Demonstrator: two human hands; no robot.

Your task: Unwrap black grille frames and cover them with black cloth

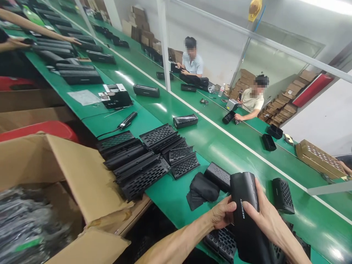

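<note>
Between my two hands stands a black speaker housing (249,227) with white lettering on its front, tilted slightly. My left hand (223,212) grips its left edge, thumb towards the lettering. On the other side my right hand (265,211) wraps the right edge, its thumb pressed on the front face. Just behind the housing lie a pile of black cloth pieces (202,190) and another black speaker body (218,174). Below my left hand is a perforated black grille (221,242), partly covered by my arm and the housing.
Stacked perforated black panels (145,172) lie left of my hands. An open cardboard box (77,176) holds plastic-wrapped items. A black electric screwdriver (128,120) rests farther up the green table. Speaker bodies (283,194) sit along the green belt, with co-workers seated beyond it.
</note>
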